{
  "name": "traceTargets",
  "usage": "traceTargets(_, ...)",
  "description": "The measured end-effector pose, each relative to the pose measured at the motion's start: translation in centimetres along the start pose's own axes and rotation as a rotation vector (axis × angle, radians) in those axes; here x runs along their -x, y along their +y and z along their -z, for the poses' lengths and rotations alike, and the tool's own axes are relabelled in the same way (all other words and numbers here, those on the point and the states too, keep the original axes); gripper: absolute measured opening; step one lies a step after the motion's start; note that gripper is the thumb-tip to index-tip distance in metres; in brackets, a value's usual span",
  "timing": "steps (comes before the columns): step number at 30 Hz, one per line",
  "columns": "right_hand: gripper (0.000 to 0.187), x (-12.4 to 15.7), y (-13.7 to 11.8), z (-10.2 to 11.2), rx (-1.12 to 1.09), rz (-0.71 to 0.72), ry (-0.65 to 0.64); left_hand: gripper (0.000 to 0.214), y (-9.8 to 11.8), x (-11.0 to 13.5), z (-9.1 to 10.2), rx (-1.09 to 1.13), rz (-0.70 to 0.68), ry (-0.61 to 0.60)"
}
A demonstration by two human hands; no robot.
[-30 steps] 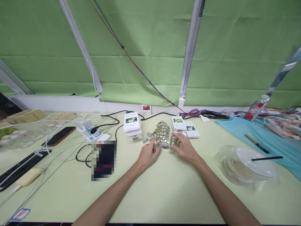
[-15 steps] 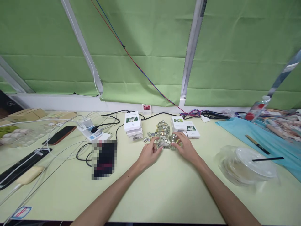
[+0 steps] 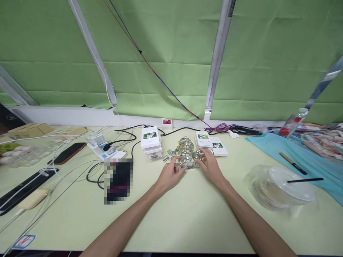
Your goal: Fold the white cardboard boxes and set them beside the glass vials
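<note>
A row of small clear glass bottles (image 3: 187,151) with shiny tops runs away from me at the middle of the table. My left hand (image 3: 170,173) rests at the row's left, thumb and forefinger apart, the thumb against or very near the front bottle (image 3: 187,163). Right of the row is a smaller glass bottle (image 3: 196,155), partly hidden by the thumb and fingers of my right hand (image 3: 212,167), which curl around it. Small silver cylinders (image 3: 166,159), perhaps caps, lie beyond my left fingertips.
White boxes with flower pictures stand left (image 3: 150,137) and right (image 3: 219,147) of the bottles. A power strip (image 3: 107,151) and tangled cables fill the left side. At right are a bagged white-lidded container (image 3: 291,184), a cutter knife (image 3: 293,163) and blue cloth (image 3: 268,144).
The smaller bottle at the right has shifted slightly back, closer against the row, with my right hand. My left hand stays nearly in place.
</note>
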State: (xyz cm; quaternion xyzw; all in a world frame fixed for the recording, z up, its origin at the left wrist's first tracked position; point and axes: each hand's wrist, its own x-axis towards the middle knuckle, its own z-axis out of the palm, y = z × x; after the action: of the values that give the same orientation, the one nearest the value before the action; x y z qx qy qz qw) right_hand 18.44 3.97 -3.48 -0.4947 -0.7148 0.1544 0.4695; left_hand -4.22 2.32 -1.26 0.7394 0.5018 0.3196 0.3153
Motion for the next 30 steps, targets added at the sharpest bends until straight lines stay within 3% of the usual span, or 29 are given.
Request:
traceTargets(12,0.051,0.11,-0.27,-0.06,0.010,-0.004,0.004,0.028,-0.01,0.10,-0.40,-0.093,-0.024,-0.004)
traceTargets(30,0.045,-0.11,-0.81,0.32,0.041,0.003,-0.063,0.022,-0.48,0.19,-0.76,-0.172,-0.133,0.003)
